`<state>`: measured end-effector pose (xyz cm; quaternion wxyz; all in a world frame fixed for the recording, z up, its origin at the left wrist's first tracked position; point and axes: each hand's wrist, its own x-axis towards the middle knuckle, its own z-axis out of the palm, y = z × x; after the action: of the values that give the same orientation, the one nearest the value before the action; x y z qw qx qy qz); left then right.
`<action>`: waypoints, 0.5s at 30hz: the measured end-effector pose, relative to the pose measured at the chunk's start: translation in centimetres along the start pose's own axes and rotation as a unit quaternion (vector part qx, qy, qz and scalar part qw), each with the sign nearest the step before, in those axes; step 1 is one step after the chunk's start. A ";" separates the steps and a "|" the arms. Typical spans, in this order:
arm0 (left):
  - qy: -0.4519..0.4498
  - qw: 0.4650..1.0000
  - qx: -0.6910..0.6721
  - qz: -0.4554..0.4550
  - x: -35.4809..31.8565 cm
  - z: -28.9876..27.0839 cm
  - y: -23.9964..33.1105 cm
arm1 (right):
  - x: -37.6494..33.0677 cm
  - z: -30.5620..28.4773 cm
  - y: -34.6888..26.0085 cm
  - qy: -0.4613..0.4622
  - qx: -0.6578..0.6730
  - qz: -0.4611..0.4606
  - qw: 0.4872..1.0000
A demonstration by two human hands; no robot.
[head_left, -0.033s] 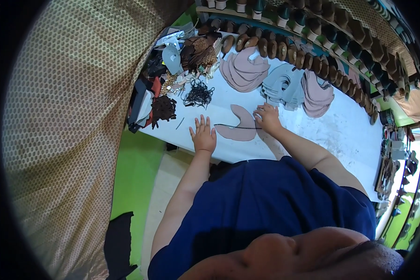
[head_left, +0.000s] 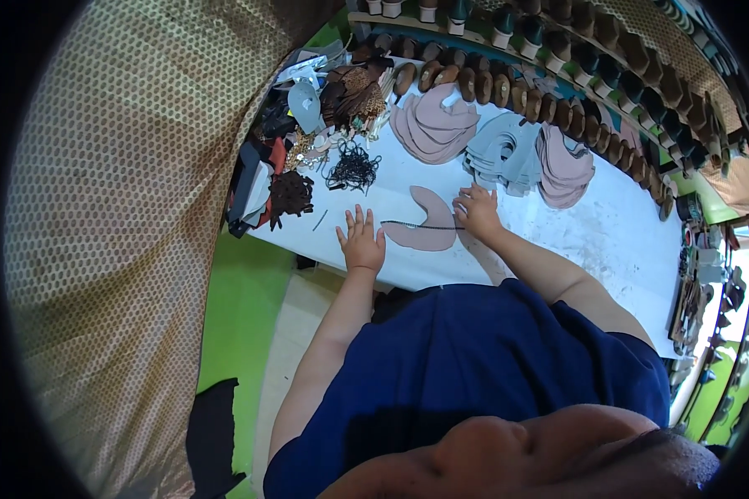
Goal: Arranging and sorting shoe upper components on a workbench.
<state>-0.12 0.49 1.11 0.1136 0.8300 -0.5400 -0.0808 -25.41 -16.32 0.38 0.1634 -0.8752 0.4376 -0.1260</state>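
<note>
My left hand (head_left: 360,243) lies flat on the white table with its fingers stretched out and holds nothing. To its right rests a pinkish crescent-shaped cut piece (head_left: 429,239). Across that piece runs a thin dark cord or strip (head_left: 404,224), reaching toward my right hand (head_left: 478,209). The right fingers are apart and slightly bent on the table, just right of the crescent, with no object visible in them. A short dark strip (head_left: 320,219) lies left of my left hand, below a tangle of black cords (head_left: 354,166).
Stacks of pink pieces (head_left: 433,125) and grey pieces (head_left: 501,158) lie beyond my hands, with more pink pieces (head_left: 564,170) to the right. Brown scraps (head_left: 291,194) crowd the left end. Rows of brown shoe-shaped forms (head_left: 502,90) line the back edge. A patterned curtain (head_left: 125,208) hangs left.
</note>
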 end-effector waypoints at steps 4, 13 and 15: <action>0.017 1.000 -0.021 -0.001 -0.1 -0.6 0.4 | -1.8 -1.4 -0.7 0.069 0.007 -0.104 0.992; 0.067 0.996 -0.039 0.043 -0.5 0.0 0.2 | -4.2 1.2 -2.9 0.070 -0.038 -0.364 0.928; 0.063 0.995 -0.040 0.071 -0.7 -0.4 0.4 | -4.4 1.3 -2.6 0.057 -0.018 -0.335 0.940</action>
<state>-0.69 1.05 1.62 0.1866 0.7880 -0.5852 -0.0416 -25.59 -11.04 -0.14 0.0709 -0.9652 0.1298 -0.2155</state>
